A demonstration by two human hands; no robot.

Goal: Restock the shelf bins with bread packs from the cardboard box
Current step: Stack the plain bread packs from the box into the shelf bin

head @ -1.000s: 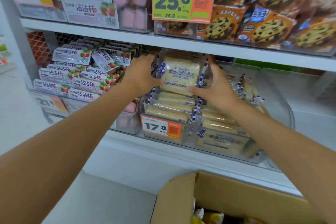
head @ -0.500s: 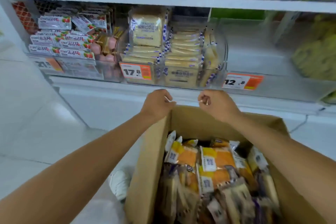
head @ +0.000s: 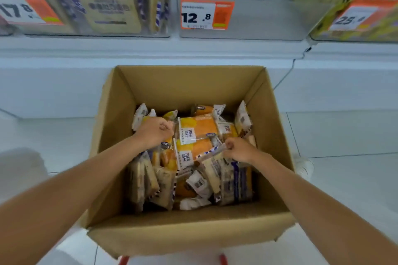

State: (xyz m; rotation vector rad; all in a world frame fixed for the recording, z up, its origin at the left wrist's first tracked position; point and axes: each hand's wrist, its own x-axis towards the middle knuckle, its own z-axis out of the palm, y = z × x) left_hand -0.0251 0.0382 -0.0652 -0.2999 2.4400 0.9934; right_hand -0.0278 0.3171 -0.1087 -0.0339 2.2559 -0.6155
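Reaching into the open cardboard box [head: 187, 236] is now being done with both hands. Half a second ago they were being held curled above its far rim, and a second ago they were being pressed to a pack up in the shelf bin. The view is also being tilted further down. The box is now being shown in the centre, on the pale floor [head: 344, 135] just below the shelf [head: 129, 49], and the bins are being cut off at the top edge.

The left hand [head: 154, 132] is being rested on the packs at the left of the box, fingers curled at the edge of an orange bread pack [head: 200, 129]. Whether anything is being gripped there cannot be told. The right hand [head: 240, 149] is being closed in a pinch on the blue-striped edge of a pale bread pack [head: 212, 155] towards the box's right side.

The box is being shown partly filled with jumbled bread packs. Orange ones with white labels are lying on top in the middle, and pale ones are standing on edge at the left and front. On the shelf, the left bin [head: 107, 6] is being shown stacked with pale bread packs beside a 17.8 tag [head: 23, 9]. The clear bin [head: 258, 19] next to it is carrying a 12.8 price tag [head: 206, 14].
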